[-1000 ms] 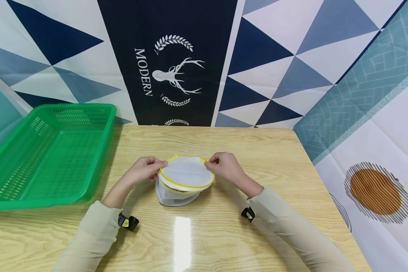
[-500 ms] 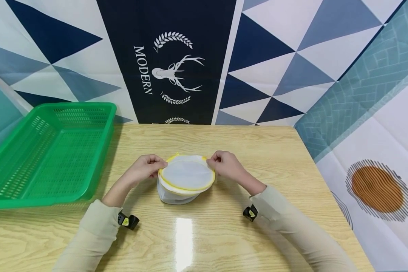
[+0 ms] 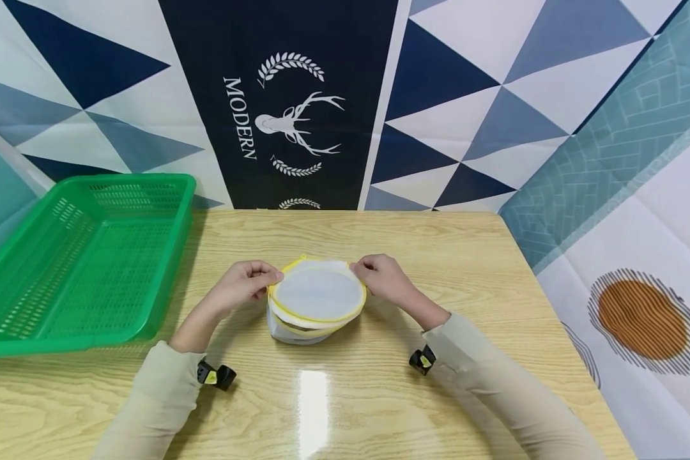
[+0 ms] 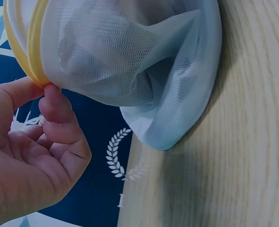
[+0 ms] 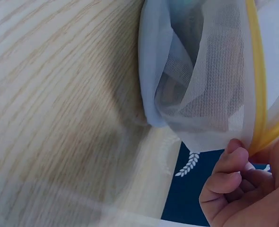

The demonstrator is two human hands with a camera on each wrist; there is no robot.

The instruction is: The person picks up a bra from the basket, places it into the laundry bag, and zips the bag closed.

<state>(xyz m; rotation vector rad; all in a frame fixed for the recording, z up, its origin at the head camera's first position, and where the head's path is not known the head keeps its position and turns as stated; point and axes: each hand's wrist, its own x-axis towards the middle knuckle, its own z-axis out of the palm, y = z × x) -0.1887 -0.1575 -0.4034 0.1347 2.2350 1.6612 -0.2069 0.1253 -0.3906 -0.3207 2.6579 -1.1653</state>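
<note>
A round white mesh laundry bag [image 3: 320,294] with a yellow zipper around its top stands on the table between both hands. My left hand [image 3: 246,285] pinches the left side of the yellow zipper edge [image 4: 34,42] between thumb and fingers. On the opposite side, my right hand [image 3: 384,279] pinches the same edge, with the other fingers curled in. The mesh wall [image 5: 220,71] sags in folds below the rim, and its pale grey-blue base [image 4: 208,71] sits on the wood. What is inside the bag cannot be made out.
A green plastic basket [image 3: 175,255] with slotted walls stands at the left of the wooden table [image 3: 437,255]. Behind the table hangs a patterned cloth [image 3: 299,38] with triangles and a deer head. Another printed cloth [image 3: 627,230] borders the right side.
Both hands keep their pinch on the bag's rim. The rim has shifted slightly right and away from the body, and the right hand has moved a little with it.
</note>
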